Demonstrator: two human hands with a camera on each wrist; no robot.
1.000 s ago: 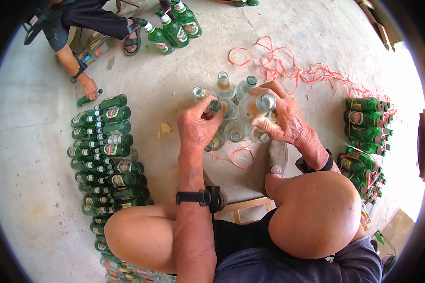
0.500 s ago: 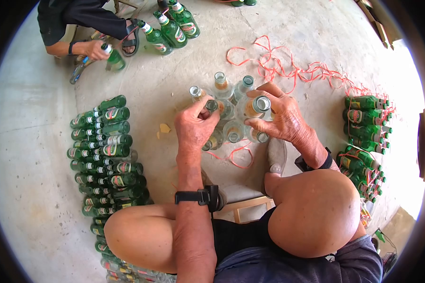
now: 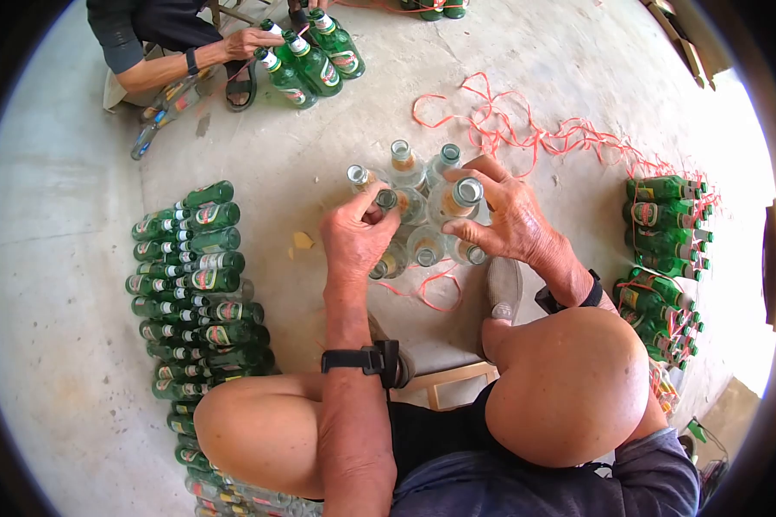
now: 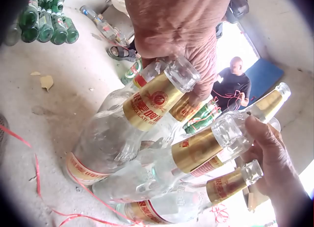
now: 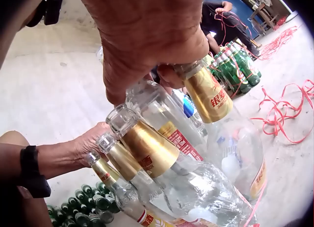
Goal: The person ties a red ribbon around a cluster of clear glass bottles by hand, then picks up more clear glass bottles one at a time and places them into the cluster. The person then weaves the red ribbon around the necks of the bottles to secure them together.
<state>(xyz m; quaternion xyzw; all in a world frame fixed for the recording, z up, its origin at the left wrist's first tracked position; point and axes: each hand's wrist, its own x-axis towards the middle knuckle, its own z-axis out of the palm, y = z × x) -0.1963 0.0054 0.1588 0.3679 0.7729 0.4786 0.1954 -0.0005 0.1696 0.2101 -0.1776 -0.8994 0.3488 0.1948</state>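
Several clear glass beer bottles (image 3: 403, 161) with gold neck labels stand upright in a tight cluster on the floor between my feet. My left hand (image 3: 352, 239) pinches the neck of one bottle (image 3: 386, 199) at the cluster's near left side. With thumb and fingers spread round its upper part, my right hand (image 3: 522, 222) holds another clear bottle (image 3: 457, 205), its mouth higher than the others. Gold labels (image 4: 152, 101) show in the left wrist view. Red plastic twine (image 4: 37, 173) runs on the floor round the bottles' bases.
Green bottles (image 3: 211, 280) lie stacked at left; tied green bundles (image 3: 664, 215) lie at right. Loose red twine (image 3: 535, 138) tangles beyond the cluster. At the far left, another person's hand (image 3: 254, 41) is at some standing green bottles (image 3: 323, 73). A shoe (image 3: 503, 289) sits close by.
The clear bottle in my right hand has shifted slightly left and lower. My left hand stays nearly still. The other person has carried a green bottle from the floor to the standing group.
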